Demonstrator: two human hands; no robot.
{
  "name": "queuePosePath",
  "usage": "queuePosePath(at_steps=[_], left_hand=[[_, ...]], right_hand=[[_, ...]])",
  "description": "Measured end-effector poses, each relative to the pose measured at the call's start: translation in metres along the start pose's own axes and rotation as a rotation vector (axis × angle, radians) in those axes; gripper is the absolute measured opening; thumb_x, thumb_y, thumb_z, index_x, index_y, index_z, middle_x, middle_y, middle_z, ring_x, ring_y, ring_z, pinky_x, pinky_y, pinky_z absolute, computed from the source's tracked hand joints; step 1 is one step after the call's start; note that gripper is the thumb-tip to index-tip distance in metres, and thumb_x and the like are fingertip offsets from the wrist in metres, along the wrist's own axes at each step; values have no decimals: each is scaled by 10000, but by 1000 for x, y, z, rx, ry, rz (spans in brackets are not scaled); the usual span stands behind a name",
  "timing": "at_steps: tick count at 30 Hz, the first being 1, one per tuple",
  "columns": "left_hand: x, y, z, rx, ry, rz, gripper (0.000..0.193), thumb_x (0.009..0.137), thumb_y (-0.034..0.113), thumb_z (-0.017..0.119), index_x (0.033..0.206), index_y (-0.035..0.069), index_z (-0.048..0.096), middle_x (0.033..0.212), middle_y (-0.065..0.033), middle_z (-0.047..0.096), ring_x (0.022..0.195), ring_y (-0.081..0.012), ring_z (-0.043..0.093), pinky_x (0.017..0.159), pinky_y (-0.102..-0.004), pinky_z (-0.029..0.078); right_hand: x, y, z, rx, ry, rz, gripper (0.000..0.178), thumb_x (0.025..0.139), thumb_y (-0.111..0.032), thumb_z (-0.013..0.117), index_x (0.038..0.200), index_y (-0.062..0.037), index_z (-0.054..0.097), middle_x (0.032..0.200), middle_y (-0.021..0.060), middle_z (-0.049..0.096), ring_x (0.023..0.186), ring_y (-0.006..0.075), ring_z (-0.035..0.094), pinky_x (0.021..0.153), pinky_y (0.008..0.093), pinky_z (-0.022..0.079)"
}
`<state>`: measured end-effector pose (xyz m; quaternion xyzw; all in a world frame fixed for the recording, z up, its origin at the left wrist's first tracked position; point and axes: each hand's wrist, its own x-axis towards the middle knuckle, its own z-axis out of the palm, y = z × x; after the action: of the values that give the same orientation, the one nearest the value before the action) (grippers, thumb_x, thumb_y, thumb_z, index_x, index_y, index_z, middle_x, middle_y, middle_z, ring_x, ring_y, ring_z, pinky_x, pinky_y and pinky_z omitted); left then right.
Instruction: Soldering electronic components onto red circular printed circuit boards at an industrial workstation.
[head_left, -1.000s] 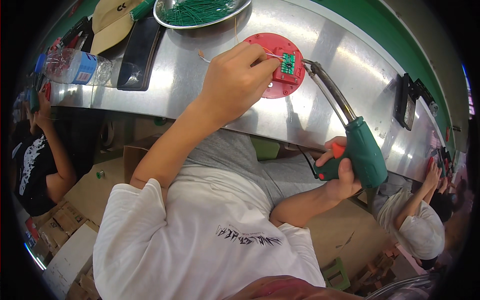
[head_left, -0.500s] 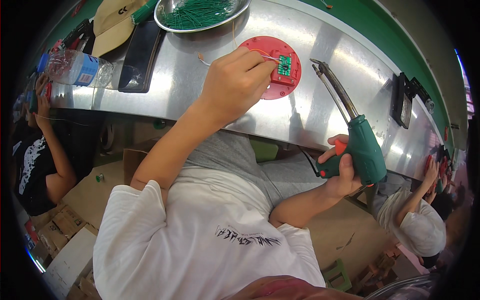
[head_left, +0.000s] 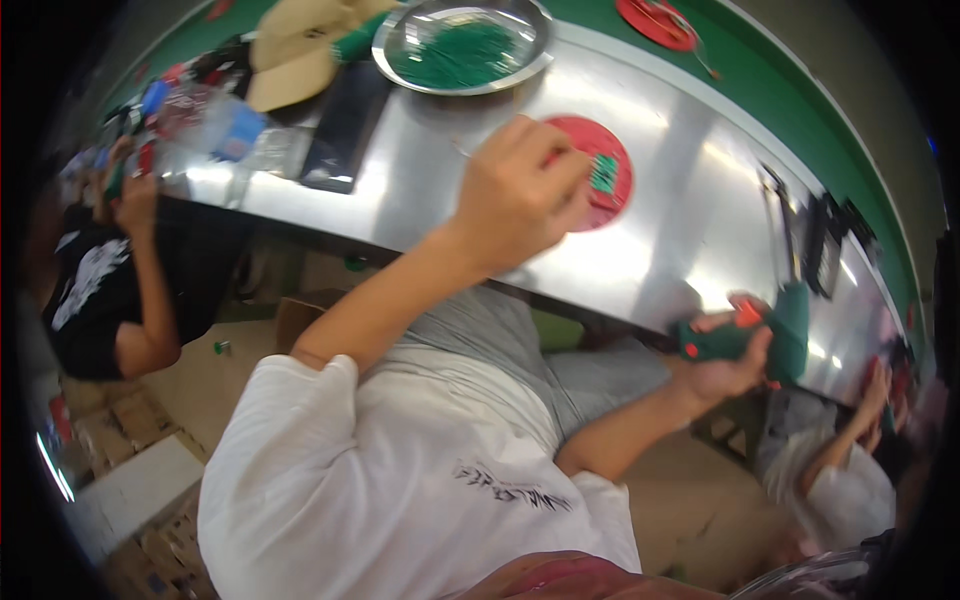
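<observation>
My left hand point(head_left: 525, 190) is closed in a pinch over the left part of a round red plastic disc point(head_left: 622, 160). Its fingertips are close to a small green circuit board point(head_left: 603, 174) set in the disc; motion blur and the fingers hide what they hold. To the right, my right hand point(head_left: 725, 372) is wrapped around the grip of a green soldering gun point(head_left: 793, 330) with an orange trigger. The gun's long metal tip points up and away, well to the right of the disc and apart from it.
A steel bowl of green wires point(head_left: 462, 58) stands at the back, beside a tan cap point(head_left: 292, 62) and a dark flat tray-like object point(head_left: 345, 140). A plastic bottle point(head_left: 235, 132) lies left. Another red disc point(head_left: 657, 22) lies on the green strip. Other people work at both sides.
The soldering gun has swung right, farther from the red disc. The whole view has shifted, bringing another red disc in at the top. My left hand stays pinched by the board.
</observation>
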<state>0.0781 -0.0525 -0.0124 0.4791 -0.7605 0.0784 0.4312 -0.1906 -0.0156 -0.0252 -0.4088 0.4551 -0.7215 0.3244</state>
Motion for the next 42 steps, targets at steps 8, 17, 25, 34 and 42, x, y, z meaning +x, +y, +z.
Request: queuePosePath(at_steps=[8,17,25,34,42], left_hand=[[42,-18,0,43,-512,180,399,702,266,738,1062,110,665,1068,-109,631,1050,-308,567,920,-437,394],[168,-110,60,619,-452,-5,320,806,233,636,1092,105,702,1088,-157,651,1053,-326,565,877,-463,418],[227,-78,167,310,-508,-147,512,871,198,592,1382,214,569,1274,-213,575,1219,-401,501,1003,-483,395],[222,-100,205,-9,-623,-211,267,853,226,631,1088,112,690,1128,-185,660,1028,-347,643,859,-425,496],[147,-58,77,-141,-610,150,183,780,190,663,920,76,695,942,-130,657,931,-325,626,816,-433,510]], right_hand=[[10,-1,-7,132,200,109,474,1025,-384,365,1061,28,596,625,77,556,529,160,508,528,264,404],[7,-3,7,183,323,137,484,1000,-439,406,1031,5,595,546,71,537,486,170,505,500,286,421],[11,7,7,202,375,36,468,1012,-392,403,1058,37,586,813,137,626,503,174,546,465,305,445],[12,12,3,190,339,29,456,1011,-378,405,1040,42,580,803,147,623,503,190,548,477,316,454],[10,6,0,198,347,65,460,1008,-393,412,1063,27,590,875,137,634,506,171,559,487,311,462]])
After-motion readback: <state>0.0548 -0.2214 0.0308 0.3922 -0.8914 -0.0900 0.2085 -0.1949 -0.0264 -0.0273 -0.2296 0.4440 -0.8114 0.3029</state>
